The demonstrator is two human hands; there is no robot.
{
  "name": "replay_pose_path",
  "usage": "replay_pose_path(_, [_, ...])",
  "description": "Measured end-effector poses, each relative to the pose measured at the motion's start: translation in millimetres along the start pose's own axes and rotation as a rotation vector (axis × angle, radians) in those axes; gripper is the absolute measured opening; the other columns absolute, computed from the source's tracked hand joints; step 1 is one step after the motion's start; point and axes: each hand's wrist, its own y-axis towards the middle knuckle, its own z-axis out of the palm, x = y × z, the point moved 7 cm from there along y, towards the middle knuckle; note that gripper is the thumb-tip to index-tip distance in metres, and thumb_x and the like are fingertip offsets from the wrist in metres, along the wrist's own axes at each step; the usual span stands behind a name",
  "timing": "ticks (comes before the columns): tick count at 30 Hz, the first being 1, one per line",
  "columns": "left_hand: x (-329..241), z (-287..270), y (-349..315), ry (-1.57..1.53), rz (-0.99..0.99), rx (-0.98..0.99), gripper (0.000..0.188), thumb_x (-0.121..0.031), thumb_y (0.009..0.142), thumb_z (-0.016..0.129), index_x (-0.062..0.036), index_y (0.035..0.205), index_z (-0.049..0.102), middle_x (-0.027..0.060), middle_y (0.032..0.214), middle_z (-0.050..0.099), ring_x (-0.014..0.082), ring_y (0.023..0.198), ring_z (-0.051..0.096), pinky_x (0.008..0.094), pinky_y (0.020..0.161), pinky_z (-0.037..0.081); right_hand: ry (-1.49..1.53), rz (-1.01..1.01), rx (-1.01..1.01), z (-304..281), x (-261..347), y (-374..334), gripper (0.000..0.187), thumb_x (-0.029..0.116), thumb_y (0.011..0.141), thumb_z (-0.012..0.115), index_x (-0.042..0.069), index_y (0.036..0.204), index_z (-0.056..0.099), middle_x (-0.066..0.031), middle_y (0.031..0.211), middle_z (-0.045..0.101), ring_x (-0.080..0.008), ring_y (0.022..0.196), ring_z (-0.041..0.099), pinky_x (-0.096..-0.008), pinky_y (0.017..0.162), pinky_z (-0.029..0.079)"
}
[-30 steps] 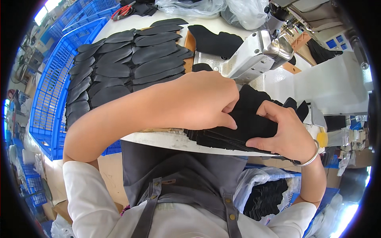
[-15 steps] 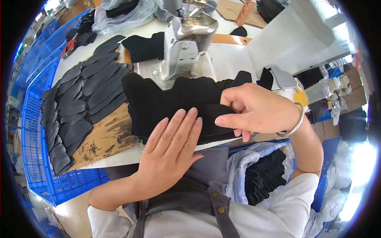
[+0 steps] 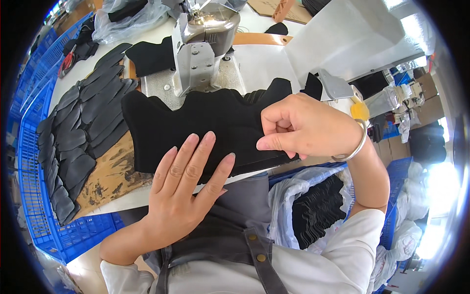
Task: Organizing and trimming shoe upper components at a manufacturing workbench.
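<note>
A stack of black cut fabric pieces (image 3: 196, 117) with a wavy upper edge lies at the table's front edge. My left hand (image 3: 188, 181) rests open on its lower edge, fingers spread. At the right end of the stack, my right hand (image 3: 306, 127) is closed, its curled fingers and thumb on the top piece; the fingertips are partly hidden. Just beyond the stack stands a sewing machine (image 3: 196, 54) with a metal post and bed. Another black piece (image 3: 152, 56) lies left of the machine's post.
Many dark oval pieces (image 3: 73, 139) overlap on a stained brown board (image 3: 110, 169) at left, beside a blue plastic basket (image 3: 36, 206). Below the table at right, a lined bin holds stacked black pieces (image 3: 318, 210). Red-handled scissors (image 3: 66, 63) lie at far left.
The raised fold on the top piece by my right hand has flattened. My left fingers have spread wider. The whole scene has shifted leftward in the view.
</note>
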Motion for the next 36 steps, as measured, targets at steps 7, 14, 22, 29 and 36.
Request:
replay_pose_path(7, [0, 0, 0, 0.019, 0.011, -0.011, 0.041, -0.017, 0.085, 0.055, -0.0182, 0.126, 0.058, 0.0152, 0.134, 0.052, 0.0295, 0.123, 0.05, 0.0383, 0.1, 0.039, -0.108, -0.108, -0.087, 0, 2, -3, 0.03, 0.024, 0.086, 0.068, 0.003, 0.068, 0.055, -0.0014, 0.051, 0.055, -0.0078, 0.041, 0.05, -0.0231, 0.04, 0.037])
replay_pose_path(14, [-1, 1, 6, 0.001, 0.025, -0.057, 0.035, -0.014, 0.081, 0.056, -0.0156, 0.116, 0.06, 0.0106, 0.132, 0.054, 0.0288, 0.12, 0.051, 0.0373, 0.094, 0.042, -0.161, -0.124, -0.157, -3, -1, -6, 0.03, 0.024, 0.081, 0.073, 0.004, 0.069, 0.054, -0.0023, 0.056, 0.056, -0.0118, 0.046, 0.053, -0.0264, 0.044, 0.039])
replay_pose_path(22, [9, -14, 18, -0.256, 0.001, -0.035, 0.052, -0.026, 0.07, 0.073, -0.0043, 0.115, 0.058, 0.0114, 0.126, 0.057, 0.0302, 0.11, 0.053, 0.0419, 0.088, 0.043, -0.861, -0.562, -0.648, 38, 33, -37, 0.056, 0.024, 0.068, 0.073, -0.001, 0.116, 0.058, -0.0164, 0.124, 0.055, -0.0319, 0.113, 0.055, -0.0351, 0.089, 0.05])
replay_pose_path(29, [25, -30, 38, -0.271, 0.06, -0.023, 0.056, -0.025, 0.07, 0.072, 0.0019, 0.116, 0.055, 0.0139, 0.109, 0.062, 0.0284, 0.098, 0.058, 0.0388, 0.088, 0.045, -1.29, -0.917, -0.776, 45, 53, -47, 0.026, 0.017, 0.089, 0.058, -0.008, 0.092, 0.063, -0.021, 0.092, 0.065, -0.0304, 0.087, 0.066, -0.0359, 0.076, 0.056])
replay_pose_path(36, [73, -106, 7, 0.313, -0.097, -0.165, 0.033, -0.007, 0.077, 0.056, 0.0024, 0.108, 0.063, 0.0136, 0.101, 0.067, 0.0302, 0.087, 0.065, 0.0398, 0.082, 0.051, -1.065, -1.031, -0.986, 37, 76, -56, 0.031, 0.023, 0.089, 0.061, -0.005, 0.101, 0.062, -0.0199, 0.1, 0.067, -0.0327, 0.093, 0.066, -0.0352, 0.074, 0.055])
